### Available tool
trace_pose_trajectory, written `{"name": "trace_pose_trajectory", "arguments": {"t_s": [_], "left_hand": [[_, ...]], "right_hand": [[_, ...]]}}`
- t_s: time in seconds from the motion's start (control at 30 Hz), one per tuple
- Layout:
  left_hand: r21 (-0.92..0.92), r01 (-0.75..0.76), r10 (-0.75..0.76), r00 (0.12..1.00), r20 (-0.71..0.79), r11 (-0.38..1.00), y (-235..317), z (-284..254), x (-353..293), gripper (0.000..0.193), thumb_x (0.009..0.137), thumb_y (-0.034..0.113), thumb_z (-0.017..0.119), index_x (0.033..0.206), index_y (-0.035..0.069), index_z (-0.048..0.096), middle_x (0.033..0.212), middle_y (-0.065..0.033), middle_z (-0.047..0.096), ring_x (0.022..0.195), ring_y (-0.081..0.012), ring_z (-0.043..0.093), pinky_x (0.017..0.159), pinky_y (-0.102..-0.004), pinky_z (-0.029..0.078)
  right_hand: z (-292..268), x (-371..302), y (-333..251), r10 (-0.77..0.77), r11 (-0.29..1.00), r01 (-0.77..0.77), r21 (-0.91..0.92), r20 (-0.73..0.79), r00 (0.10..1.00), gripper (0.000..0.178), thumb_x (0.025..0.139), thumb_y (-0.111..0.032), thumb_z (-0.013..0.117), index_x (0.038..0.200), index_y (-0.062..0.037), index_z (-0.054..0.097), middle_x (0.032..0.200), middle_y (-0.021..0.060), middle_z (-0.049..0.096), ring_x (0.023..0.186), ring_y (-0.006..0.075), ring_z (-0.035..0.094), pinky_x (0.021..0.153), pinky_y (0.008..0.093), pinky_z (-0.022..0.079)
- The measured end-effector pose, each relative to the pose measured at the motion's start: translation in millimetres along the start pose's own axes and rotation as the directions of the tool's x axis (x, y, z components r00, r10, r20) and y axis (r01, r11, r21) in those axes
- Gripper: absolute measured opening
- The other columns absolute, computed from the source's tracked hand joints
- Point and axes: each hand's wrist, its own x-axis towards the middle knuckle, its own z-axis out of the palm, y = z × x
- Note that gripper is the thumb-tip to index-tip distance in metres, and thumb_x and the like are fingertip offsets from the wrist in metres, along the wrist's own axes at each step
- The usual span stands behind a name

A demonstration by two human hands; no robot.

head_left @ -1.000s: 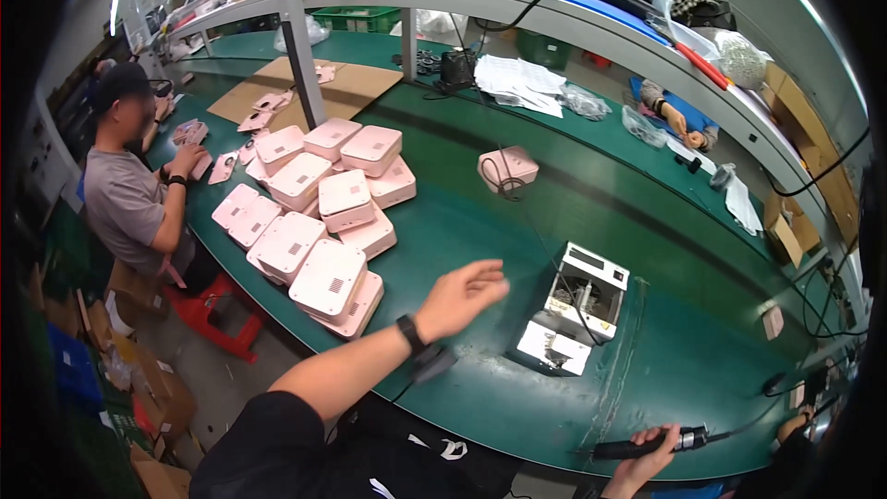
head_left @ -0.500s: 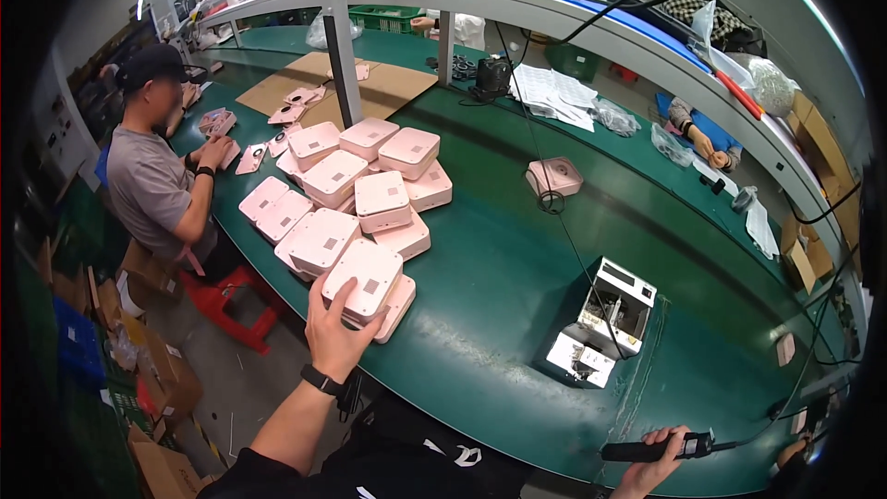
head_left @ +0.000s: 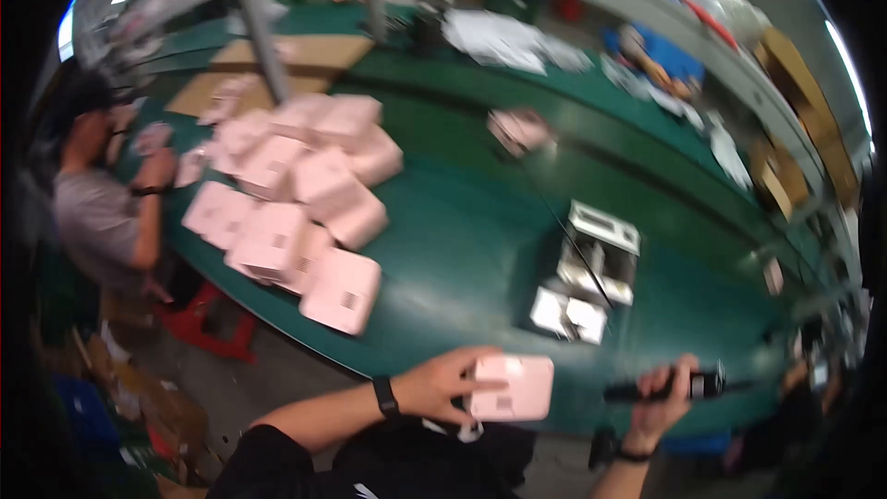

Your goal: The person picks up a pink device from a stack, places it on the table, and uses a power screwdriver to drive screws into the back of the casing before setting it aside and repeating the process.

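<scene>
A flat pink case (head_left: 510, 387) with rounded corners sits in the left hand (head_left: 442, 385), held low and close to the body at the near edge of the green table (head_left: 462, 249), the fingers wrapped around its left end. It looks rigid and light, a smooth moulded shell that could slip, so a grip across the short sides with the thumb on top seems the safest way to carry it. The right hand (head_left: 662, 395) is closed around a dark power screwdriver (head_left: 667, 385) held level, just to the right of the case. Beyond them stands a white fixture (head_left: 587, 270) with an open frame, and farther left lies a heap of pink cases (head_left: 296, 199); the picture is blurred, so their count cannot be told. A person in a grey shirt (head_left: 97, 212) sits at the table's left end. Half a second ago the left hand was stretched out to the nearest case in the heap; now it has drawn back with one case, and the view has swung downward.
</scene>
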Motion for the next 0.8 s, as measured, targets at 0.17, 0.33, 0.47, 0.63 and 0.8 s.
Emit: {"name": "trace_pose_trajectory", "arguments": {"t_s": [0.17,0.33,0.47,0.63,0.8], "left_hand": [[0.023,0.062,-0.065,0.99,0.129,0.998,-16,8,28,0.072,0.065,0.02,0.085,0.133,0.025,0.059,0.145,-0.0217,0.036,0.126,-0.0409,0.048,0.101,-0.0437,0.048],[0.048,0.159,-0.164,0.98,0.116,0.986,-15,19,43,0.073,0.065,0.02,0.085,0.132,0.027,0.059,0.143,-0.0183,0.039,0.125,-0.0385,0.05,0.098,-0.0445,0.05],[0.079,0.145,-0.148,0.989,0.025,0.986,-17,15,44,0.071,0.063,0.019,0.086,0.129,0.028,0.061,0.139,-0.0175,0.042,0.122,-0.0374,0.052,0.099,-0.043,0.049],[0.051,0.16,-0.161,0.986,0.031,0.986,-20,15,40,0.071,0.063,0.018,0.086,0.129,0.028,0.062,0.137,-0.0156,0.043,0.121,-0.0361,0.053,0.098,-0.0428,0.049],[0.053,0.167,-0.169,0.985,0.027,0.984,-23,13,42,0.071,0.063,0.017,0.085,0.129,0.028,0.061,0.137,-0.0148,0.043,0.121,-0.0359,0.053,0.097,-0.0431,0.05]], "right_hand": [[91,23,-19,-0.168,0.986,0.165,0.036,0.253,0.953,0.022,0.098,-0.031,0.049,0.1,-0.0097,0.044,0.064,0.0016,0.045,0.05,0.0134,0.042,0.053,0.0307,0.04],[113,34,-17,-0.17,0.982,0.187,-0.035,0.276,0.946,0.022,0.097,-0.029,0.048,0.101,-0.008,0.045,0.064,0.0031,0.046,0.05,0.0139,0.043,0.054,0.0315,0.041],[123,39,3,-0.124,0.982,0.158,-0.1,0.283,0.951,0.019,0.096,-0.025,0.05,0.101,-0.0076,0.045,0.063,0.0042,0.047,0.05,0.0144,0.043,0.053,0.0323,0.042],[126,36,10,-0.053,0.98,0.109,-0.169,0.305,0.951,0.017,0.094,-0.022,0.052,0.1,-0.0067,0.046,0.062,0.0052,0.047,0.05,0.015,0.044,0.052,0.0332,0.043],[110,22,8,-0.055,0.98,0.11,-0.164,0.311,0.949,0.02,0.094,-0.023,0.053,0.1,-0.0063,0.045,0.062,0.0053,0.047,0.05,0.0155,0.045,0.052,0.0334,0.043]]}}
